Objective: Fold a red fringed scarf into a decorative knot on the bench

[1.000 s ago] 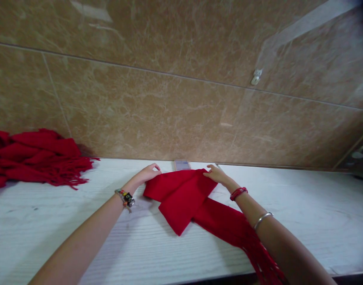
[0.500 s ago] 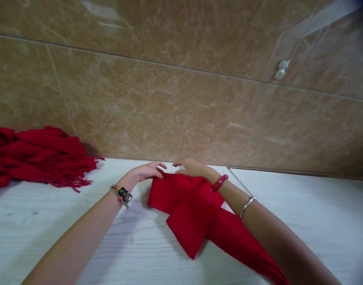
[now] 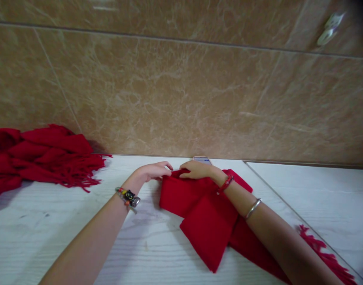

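A red scarf (image 3: 209, 227) lies on the white wood-grain surface, folded in overlapping flat bands that cross one another. Its tail runs under my right forearm, and a fringe (image 3: 326, 253) shows beyond that arm at lower right. My left hand (image 3: 154, 171) holds the scarf's far left corner, thumb and fingers closed at the fold. Just beside it, my right hand (image 3: 197, 170) is closed on the far edge, its fingertips curled at a small opening between layers. The cloth under my right palm is hidden.
Another red fringed scarf (image 3: 48, 158) lies heaped at far left by the brown tiled wall (image 3: 157, 95). A phone (image 3: 202, 160) rests behind my right hand, near the wall. A seam (image 3: 276, 194) crosses the white surface at right. A small pale fitting (image 3: 330, 29) is on the wall.
My right fingers have come down onto the scarf's far edge, where a fold now gapes slightly. The view has shifted, bringing the phone and the lower-right fringe into sight.
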Tool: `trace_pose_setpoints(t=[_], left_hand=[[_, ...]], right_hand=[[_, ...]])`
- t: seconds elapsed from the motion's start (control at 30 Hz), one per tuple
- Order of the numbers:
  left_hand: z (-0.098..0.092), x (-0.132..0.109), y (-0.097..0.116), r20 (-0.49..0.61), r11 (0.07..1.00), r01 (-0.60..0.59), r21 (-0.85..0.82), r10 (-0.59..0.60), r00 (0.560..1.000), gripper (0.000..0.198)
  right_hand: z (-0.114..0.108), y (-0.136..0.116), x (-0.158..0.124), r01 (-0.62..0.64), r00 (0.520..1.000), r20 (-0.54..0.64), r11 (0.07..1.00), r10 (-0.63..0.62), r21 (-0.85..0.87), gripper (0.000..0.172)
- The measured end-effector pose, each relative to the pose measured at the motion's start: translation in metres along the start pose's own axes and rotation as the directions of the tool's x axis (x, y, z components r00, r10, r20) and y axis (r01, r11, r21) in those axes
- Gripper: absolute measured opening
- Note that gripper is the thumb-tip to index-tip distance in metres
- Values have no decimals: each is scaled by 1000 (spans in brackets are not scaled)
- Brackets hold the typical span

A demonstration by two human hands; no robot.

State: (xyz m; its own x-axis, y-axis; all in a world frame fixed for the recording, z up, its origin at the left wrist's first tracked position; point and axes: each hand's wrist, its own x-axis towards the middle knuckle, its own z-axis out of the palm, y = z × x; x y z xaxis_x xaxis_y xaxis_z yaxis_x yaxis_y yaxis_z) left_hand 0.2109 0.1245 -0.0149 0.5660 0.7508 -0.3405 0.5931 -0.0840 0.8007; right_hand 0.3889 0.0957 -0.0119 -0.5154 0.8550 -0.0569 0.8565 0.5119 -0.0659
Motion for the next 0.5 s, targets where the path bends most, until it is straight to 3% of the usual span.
trace_pose_setpoints(t=[0.1, 0.3, 0.4, 0.5], left_hand=[[-3, -2, -2, 35, 997, 26, -68, -24, 999, 40], [-9, -9, -5, 98, 992, -3, -124, 15, 995, 29], [-9, -19, -7, 153, 996, -23, -82, 36, 988, 50], [-1, -27, -14, 45, 995, -46, -94, 50, 998, 63]], right_hand=[[5, -3, 3, 5, 1000, -24, 997, -3, 72, 29], [13, -2, 6, -11, 992, -123, 999, 16, 39, 20], [11, -3, 4, 16, 992, -125, 993, -2, 115, 28], [11, -5, 3, 12, 995, -103, 989, 4, 150, 37]])
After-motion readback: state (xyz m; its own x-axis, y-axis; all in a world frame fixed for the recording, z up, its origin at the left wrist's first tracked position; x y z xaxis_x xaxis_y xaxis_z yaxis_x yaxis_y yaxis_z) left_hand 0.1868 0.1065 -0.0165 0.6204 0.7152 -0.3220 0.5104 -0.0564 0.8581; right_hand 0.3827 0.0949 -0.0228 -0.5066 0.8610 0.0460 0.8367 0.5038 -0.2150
